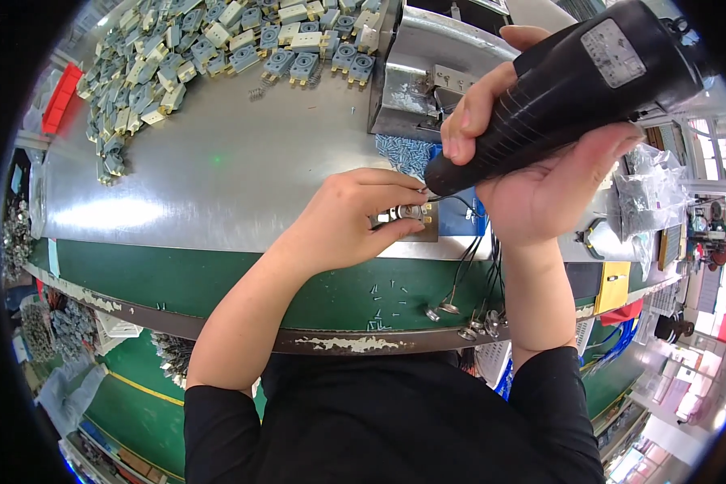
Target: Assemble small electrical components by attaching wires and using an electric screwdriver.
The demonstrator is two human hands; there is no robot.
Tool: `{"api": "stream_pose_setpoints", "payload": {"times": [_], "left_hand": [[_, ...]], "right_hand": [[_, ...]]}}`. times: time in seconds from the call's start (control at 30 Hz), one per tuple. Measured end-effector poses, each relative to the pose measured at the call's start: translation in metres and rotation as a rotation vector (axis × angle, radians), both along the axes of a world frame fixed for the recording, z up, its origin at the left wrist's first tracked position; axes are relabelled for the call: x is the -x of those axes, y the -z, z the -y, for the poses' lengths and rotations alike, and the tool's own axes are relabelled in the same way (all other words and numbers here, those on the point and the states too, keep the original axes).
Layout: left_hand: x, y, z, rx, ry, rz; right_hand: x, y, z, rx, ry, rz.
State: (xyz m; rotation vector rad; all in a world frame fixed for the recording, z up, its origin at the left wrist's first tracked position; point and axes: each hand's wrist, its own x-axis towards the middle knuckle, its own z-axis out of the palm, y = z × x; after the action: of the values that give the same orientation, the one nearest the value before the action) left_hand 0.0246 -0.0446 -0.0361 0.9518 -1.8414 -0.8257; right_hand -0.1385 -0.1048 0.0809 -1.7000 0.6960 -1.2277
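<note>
A black-sleeved torso (395, 419) fills the 6 o'clock edge, both forearms rising from it. The right hand (540, 173) is wrapped tight around a black driver (557, 93), which slants from 1 o'clock down toward the centre, its tip meeting a small metal part (411, 214). The left hand (351, 218) pinches that part between thumb and fingers, pressing it on a small plate (427, 230) at the counter's (242, 169) near edge, just left of the driver's tip. Thin black wires (472, 258) run from the part down toward 5 o'clock, ending in metal lugs (460, 319) that hang over the green counter front (218, 278). A few loose screws (383, 302) lie on that green strip. Just beyond the hands, a blue tray (407, 153) holds more screws. At 11 to 12 o'clock a big spread of grey and cream sockets (210, 48) covers the far counter. A red bin (60, 97) sits at 10 o'clock, clear bags (649, 194) at 3 o'clock.
</note>
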Motion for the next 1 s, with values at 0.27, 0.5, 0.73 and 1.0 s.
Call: {"api": "stream_pose_setpoints", "payload": {"times": [0.27,0.5,0.73,1.0], "left_hand": [[-0.003,-0.002,0.0,-0.003,-0.005,0.04],[-0.001,-0.002,0.0,-0.018,-0.006,0.036],[-0.002,-0.006,-0.002,-0.069,-0.007,0.026],[-0.003,-0.001,-0.001,-0.026,-0.015,-0.01]], "right_hand": [[0.003,0.005,0.001,-0.027,-0.059,0.093],[0.006,0.008,0.001,-0.084,-0.075,0.093],[0.009,0.008,0.001,-0.093,-0.069,0.126],[0.018,-0.001,-0.005,-0.175,-0.255,0.398]]}}
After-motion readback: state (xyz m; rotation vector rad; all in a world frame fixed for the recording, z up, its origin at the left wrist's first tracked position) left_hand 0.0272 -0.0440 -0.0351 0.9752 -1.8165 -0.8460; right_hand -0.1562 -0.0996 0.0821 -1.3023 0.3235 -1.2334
